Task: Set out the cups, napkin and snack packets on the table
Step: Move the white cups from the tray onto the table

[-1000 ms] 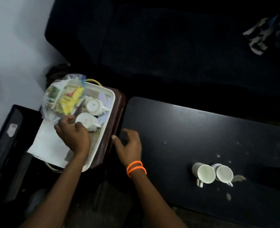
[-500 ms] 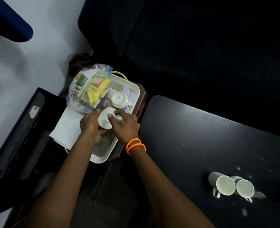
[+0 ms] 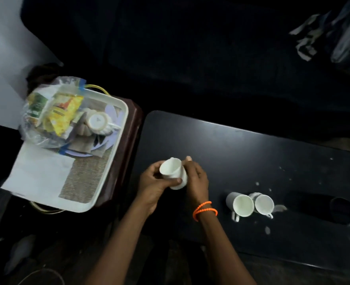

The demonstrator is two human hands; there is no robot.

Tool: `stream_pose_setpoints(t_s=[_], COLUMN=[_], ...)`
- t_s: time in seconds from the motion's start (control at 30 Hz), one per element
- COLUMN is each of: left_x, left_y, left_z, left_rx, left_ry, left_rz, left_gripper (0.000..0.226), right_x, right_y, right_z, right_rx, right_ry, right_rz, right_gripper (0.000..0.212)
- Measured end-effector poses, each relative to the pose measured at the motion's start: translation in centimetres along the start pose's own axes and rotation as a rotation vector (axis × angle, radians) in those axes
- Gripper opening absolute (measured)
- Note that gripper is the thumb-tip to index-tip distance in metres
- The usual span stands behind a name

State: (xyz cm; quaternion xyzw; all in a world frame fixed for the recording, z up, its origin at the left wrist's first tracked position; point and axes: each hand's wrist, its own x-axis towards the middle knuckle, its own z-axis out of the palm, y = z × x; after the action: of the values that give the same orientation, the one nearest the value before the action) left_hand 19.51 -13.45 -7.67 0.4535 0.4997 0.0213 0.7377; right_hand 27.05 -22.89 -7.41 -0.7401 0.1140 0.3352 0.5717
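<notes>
A white cup (image 3: 173,172) is held between my left hand (image 3: 153,182) and my right hand (image 3: 196,179), tilted, above the left end of the black table (image 3: 242,157). Two white cups (image 3: 250,204) lie on their sides on the table to the right. On the white tray (image 3: 116,153) at left, another white cup (image 3: 98,122) rests upside down beside a clear bag of snack packets (image 3: 52,112). A white napkin (image 3: 40,173) covers the tray's near left part.
The tray rests on a dark brown stand (image 3: 131,140) left of the table. A dark sofa (image 3: 190,48) fills the far side, with cloth (image 3: 330,33) at its right. The table has a round recess (image 3: 342,208) at its right end and white specks around the lying cups.
Both hands took a cup from the tray and carried it right, over the table's left end. One cup is left on the tray.
</notes>
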Motion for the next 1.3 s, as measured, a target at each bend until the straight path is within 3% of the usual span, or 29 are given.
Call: stream_pose_setpoints(t_s=[0.3, 0.37, 0.63, 0.97, 1.1, 1.2, 1.3], left_x=[-0.3, -0.3, -0.3, -1.1, -1.4, -0.2, 2.0], left_y=[-7.3, -8.0, -10.2, -10.5, -9.5, -6.7, -1.7], left_z=[12.2, 13.4, 15.3, 14.4, 12.9, 9.5, 3.5], left_rx=[0.434, 0.484, 0.553, 0.627, 0.655, 0.633, 0.621], left_ry=[0.165, 0.164, 0.092, -0.057, -0.094, 0.016, 0.24], left_rz=[0.254, 0.294, 0.362, 0.372, 0.443, 0.525, 0.674], left_gripper=[0.07, 0.072, 0.072, 0.058, 0.064, 0.054, 0.041], right_x=[4.3, 5.2, 7.0, 7.9, 7.1, 6.8, 7.1], right_y=[-0.4, -0.2, 1.2, 1.1, 0.5, -1.2, -3.1], right_z=[-10.0, -11.2, -13.7, -13.9, -11.1, -6.8, -0.8], right_rx=[-0.3, -0.317, -0.35, -0.51, -0.546, -0.534, -0.544], right_ry=[0.153, 0.145, 0.121, 0.111, 0.225, 0.189, -0.011], right_rz=[0.147, 0.169, 0.132, 0.085, -0.068, -0.183, -0.275], right_gripper=[0.055, 0.064, 0.067, 0.072, 0.055, 0.045, 0.041])
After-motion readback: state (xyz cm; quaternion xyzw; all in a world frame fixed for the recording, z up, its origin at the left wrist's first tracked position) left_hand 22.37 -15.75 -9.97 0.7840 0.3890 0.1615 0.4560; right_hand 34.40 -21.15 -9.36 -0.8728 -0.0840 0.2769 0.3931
